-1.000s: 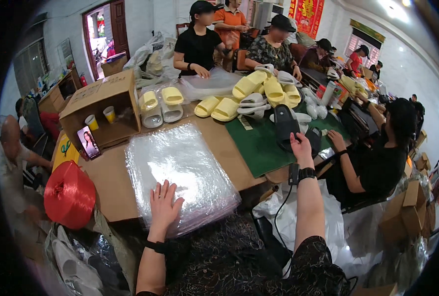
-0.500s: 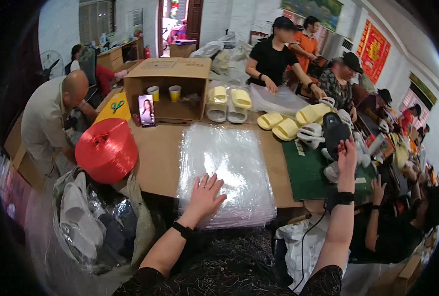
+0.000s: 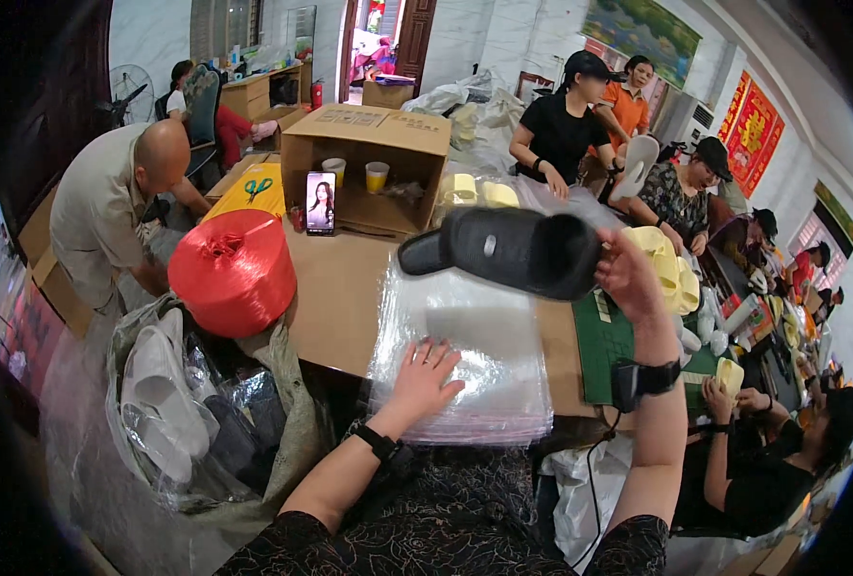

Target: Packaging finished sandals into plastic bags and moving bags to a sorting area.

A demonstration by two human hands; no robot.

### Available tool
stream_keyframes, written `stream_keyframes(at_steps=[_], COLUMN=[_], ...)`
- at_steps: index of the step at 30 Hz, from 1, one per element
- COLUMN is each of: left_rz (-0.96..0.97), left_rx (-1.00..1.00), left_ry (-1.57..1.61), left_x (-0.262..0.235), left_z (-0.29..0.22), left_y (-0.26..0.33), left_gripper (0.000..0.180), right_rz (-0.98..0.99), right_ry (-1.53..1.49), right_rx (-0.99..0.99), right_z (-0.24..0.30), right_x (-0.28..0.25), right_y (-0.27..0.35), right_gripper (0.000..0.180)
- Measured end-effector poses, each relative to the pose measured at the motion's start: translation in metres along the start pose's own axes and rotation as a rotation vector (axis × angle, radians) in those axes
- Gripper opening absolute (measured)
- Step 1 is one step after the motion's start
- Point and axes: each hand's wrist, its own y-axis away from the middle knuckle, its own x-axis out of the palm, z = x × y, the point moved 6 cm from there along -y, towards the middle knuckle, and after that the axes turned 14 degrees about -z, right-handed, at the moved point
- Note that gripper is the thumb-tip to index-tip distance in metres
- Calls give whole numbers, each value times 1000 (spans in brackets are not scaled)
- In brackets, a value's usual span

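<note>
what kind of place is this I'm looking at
Probably a small workshop where slippers get packed by hand. The right hand holds up a black slipper, the left hand rests on a stack of clear bags, and several people sit round a table with pale yellow slippers.

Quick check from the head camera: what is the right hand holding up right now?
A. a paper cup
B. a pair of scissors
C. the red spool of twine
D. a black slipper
D: the right hand is raised above the table, gripping a black slipper at one end, while the left hand lies flat on the stack of clear plastic bags.
</note>
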Motion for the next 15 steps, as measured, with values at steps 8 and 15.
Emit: stream_keyframes(at_steps=[8,15], left_rz=[213,278], left_rx=[-149,-317], left_ry=[359,471], left_x=[51,48], left_z=[13,24], left_y=[18,23], left_gripper=[55,53], right_rz=[-30,-205], right_ry=[1214,1529], right_rx=[5,-103], right_z=[-138,-138], right_x=[-33,-11], right_y=[-24,-14], right_gripper=[36,50])
